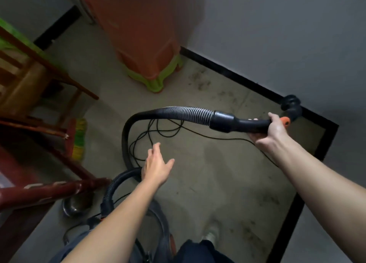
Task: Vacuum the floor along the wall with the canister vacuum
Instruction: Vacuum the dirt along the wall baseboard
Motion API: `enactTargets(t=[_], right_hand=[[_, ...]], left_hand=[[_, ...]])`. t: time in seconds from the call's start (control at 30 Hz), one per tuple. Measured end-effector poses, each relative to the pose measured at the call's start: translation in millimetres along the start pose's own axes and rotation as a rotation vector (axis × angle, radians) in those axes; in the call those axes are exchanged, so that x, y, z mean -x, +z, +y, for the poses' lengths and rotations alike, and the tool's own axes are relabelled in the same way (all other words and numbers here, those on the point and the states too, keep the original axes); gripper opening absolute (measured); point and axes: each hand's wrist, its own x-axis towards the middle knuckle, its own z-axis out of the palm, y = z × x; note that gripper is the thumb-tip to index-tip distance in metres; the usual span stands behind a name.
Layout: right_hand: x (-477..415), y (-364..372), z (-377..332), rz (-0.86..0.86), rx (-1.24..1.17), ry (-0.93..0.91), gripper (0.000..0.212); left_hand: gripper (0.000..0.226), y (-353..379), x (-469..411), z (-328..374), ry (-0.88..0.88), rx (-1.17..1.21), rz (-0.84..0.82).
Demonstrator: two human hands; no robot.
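Observation:
My right hand [272,130] grips the black handle [251,125] of the vacuum hose, just behind an orange piece [285,121]. Beyond it a black nozzle end [291,104] points at the black skirting by the wall. The ribbed hose [190,114] arcs left from the handle and loops down to the canister vacuum [154,223], which is half hidden under my left arm at the bottom. My left hand [156,167] hovers open, fingers spread, above the lower hose loop. A thin black power cord [158,131] lies coiled on the floor.
Grey concrete floor [217,163] with dust marks near the black skirting [237,76]. An orange plastic stool stack on a green stool [142,44] stands by the wall. Wooden chairs [39,80] and a dark red table leg [49,189] crowd the left. A metal bowl [73,207] sits below.

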Motion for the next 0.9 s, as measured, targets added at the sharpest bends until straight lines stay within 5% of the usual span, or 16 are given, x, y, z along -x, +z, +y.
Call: enactTargets(t=[0.3, 0.4, 0.57, 0.8, 0.9], right_hand=[[-68.7, 79.6, 14.9, -0.014, 0.215, 0.086, 0.032], [-104.6, 112.1, 5.4, -0.035, 0.31, 0.072, 0.025], [-151.2, 168.1, -13.8, 0.013, 0.381, 0.053, 0.023], [-195.1, 224.7, -29.6, -0.072, 0.153, 0.152, 0.013], [-239.2, 236.9, -37.5, -0.061, 0.228, 0.163, 0.023]], left_hand=[[0.101, -14.9, -97.9, 28.0, 0.035, -0.122, 0.199], [0.087, -19.0, -157.1, 45.6, 0.115, -0.203, 0.183], [0.03, -20.5, -230.5, 61.2, 0.349, -0.348, 0.034], [0.033, -0.2, -286.4, 118.6, 0.346, -0.323, 0.022], [0.035, 22.5, -309.8, 130.0, 0.366, -0.312, 0.017]])
